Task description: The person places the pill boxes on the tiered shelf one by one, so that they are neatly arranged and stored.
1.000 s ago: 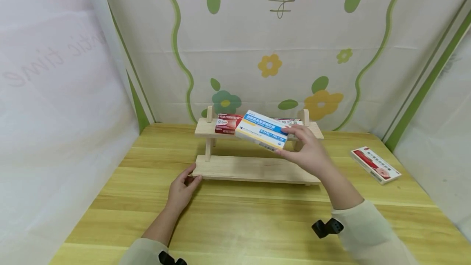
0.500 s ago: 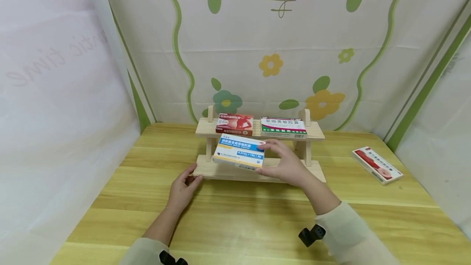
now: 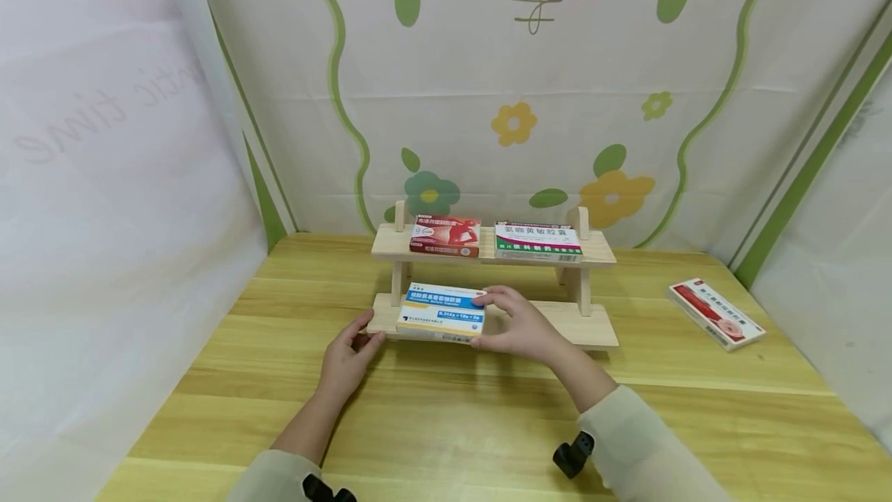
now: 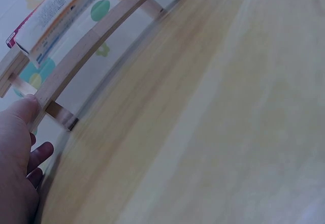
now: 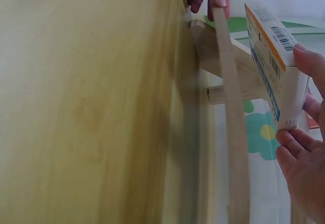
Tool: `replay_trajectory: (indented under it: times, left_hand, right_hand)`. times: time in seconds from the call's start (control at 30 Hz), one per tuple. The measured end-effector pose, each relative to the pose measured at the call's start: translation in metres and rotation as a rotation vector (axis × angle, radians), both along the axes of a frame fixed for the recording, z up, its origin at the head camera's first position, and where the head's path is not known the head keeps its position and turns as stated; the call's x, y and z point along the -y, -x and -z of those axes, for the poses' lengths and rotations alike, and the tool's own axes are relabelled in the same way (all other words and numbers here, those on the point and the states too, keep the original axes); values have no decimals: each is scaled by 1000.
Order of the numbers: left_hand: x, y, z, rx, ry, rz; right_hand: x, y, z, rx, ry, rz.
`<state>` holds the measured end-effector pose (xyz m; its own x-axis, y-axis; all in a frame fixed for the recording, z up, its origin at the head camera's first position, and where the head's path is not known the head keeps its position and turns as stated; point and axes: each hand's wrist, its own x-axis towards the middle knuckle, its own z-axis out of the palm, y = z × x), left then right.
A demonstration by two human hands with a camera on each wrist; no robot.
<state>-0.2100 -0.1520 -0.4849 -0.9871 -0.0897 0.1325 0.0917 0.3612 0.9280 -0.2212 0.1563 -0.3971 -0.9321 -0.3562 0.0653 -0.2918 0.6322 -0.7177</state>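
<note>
My right hand (image 3: 519, 324) pinches the right end of a white, blue and yellow medicine box (image 3: 440, 311) between thumb and fingers. The box hangs just above the left half of the lower board (image 3: 550, 322) of a two-tier wooden shelf; the right wrist view shows the box's barcode side (image 5: 277, 46). At the board's left end, my left hand (image 3: 346, 359) grips the edge, thumb (image 4: 25, 108) against the front. On the upper board (image 3: 486, 242) lie a red medicine box (image 3: 444, 235) at left and a white, green and magenta medicine box (image 3: 537, 242) at right.
Another white and red medicine box (image 3: 716, 313) lies on the wooden table (image 3: 446, 417), right of the shelf. Printed floral cloth (image 3: 446, 99) hangs behind, and more cloth (image 3: 125, 215) closes off the sides.
The right hand has carried the white and blue box down and left, from in front of the upper board to over the lower one. The left hand has stayed at the shelf's end.
</note>
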Motion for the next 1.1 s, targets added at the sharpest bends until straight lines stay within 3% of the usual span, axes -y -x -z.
replay_trajectory:
  times: [0.4,0.7,1.1]
  left_hand:
    - [0,0,1,-5,-8,4]
    - [-1,0,0,-20,-9,-4]
    - [-1,0,0,-9,-9,-11]
  right_hand:
    - [4,8,16,56,3,-25]
    - [5,12,19,81,16,-22]
    - [0,9,19,54,-10,-2]
